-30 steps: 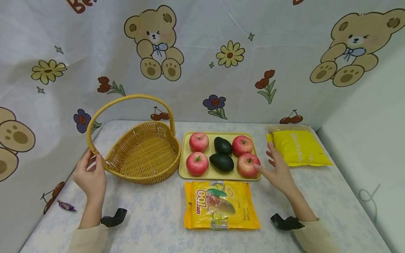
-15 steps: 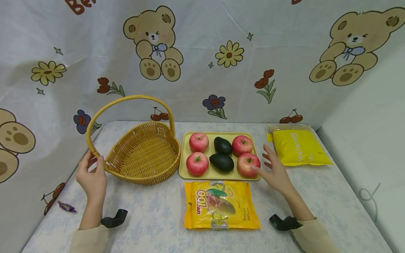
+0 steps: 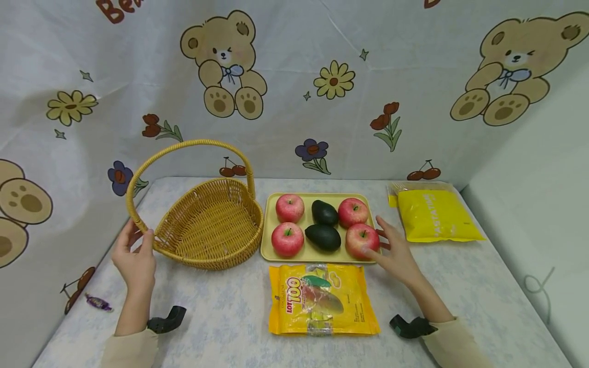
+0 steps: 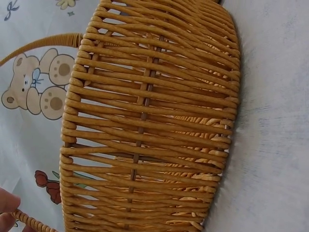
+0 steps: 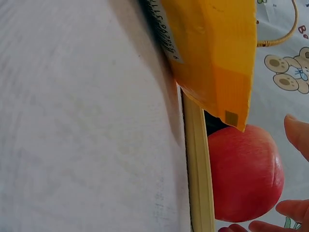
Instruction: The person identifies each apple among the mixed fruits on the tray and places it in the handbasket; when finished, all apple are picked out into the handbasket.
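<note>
On the left stands a yellow wicker basket (image 3: 216, 225) with a tall arched handle (image 3: 188, 145). My left hand (image 3: 135, 260) pinches the lower left end of that handle; in the left wrist view, fingertips (image 4: 7, 208) show at the handle's end. A pale yellow tray (image 3: 301, 258) holds several red apples and two dark green avocados (image 3: 323, 237). My right hand (image 3: 398, 255) spreads around the tray's front right apple (image 3: 362, 240), thumb at its front and fingers behind. From the right wrist, the thumb (image 5: 297, 135) stands apart from that apple (image 5: 246, 176), with other fingertips near its edge.
A yellow mango candy bag (image 3: 322, 301) lies in front of the tray. At the back right is a bright yellow packet (image 3: 434, 214) in clear wrap. One small purple wrapped candy (image 3: 98, 302) lies at the left edge. A bear-printed cloth hangs behind.
My right hand has moved left, from beside the tray to around the front right apple. The left hand has stayed at the basket handle with only a slight shift.
</note>
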`<action>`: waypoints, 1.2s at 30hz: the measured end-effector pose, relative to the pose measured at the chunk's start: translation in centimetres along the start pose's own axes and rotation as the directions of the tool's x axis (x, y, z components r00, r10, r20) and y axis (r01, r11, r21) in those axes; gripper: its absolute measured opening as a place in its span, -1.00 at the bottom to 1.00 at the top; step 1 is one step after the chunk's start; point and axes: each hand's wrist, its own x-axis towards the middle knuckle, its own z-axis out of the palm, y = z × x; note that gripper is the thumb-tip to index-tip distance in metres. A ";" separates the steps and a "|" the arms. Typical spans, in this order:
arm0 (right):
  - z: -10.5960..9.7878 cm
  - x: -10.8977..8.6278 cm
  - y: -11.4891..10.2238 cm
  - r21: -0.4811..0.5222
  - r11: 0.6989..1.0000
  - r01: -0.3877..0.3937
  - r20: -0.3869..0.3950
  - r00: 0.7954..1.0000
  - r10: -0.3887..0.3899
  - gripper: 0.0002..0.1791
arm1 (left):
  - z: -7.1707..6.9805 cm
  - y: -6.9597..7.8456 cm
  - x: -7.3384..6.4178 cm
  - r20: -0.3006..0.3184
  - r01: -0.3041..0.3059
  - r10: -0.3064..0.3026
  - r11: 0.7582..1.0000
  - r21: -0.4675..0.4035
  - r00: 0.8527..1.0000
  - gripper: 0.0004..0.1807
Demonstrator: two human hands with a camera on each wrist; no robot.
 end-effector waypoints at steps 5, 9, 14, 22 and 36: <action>0.4 -0.1 0.0 0.019 1.000 -0.013 0.004 1.000 0.013 -0.02 | 0.0 -0.1 0.0 0.006 0.013 -0.013 1.000 -0.007 1.000 -0.53; 0.7 -0.1 0.0 0.034 0.999 -0.023 0.005 1.000 0.023 0.02 | 0.0 -0.1 0.0 0.010 0.010 -0.010 1.000 -0.010 1.000 -0.52; 1.0 -0.1 0.2 0.023 0.999 -0.039 0.005 0.999 0.039 0.04 | 0.0 -0.1 -0.1 0.008 0.014 -0.013 1.000 -0.020 1.000 -0.53; 1.2 -0.1 0.3 0.010 0.999 -0.037 -0.016 0.999 0.037 -0.03 | 0.0 -0.1 0.0 0.012 0.029 -0.029 0.999 -0.031 1.000 -0.52; 1.2 0.0 -0.1 -0.018 0.997 -0.069 -0.048 0.997 0.068 -0.07 | -0.1 -0.2 0.2 0.021 0.056 -0.055 0.997 -0.056 0.998 -0.51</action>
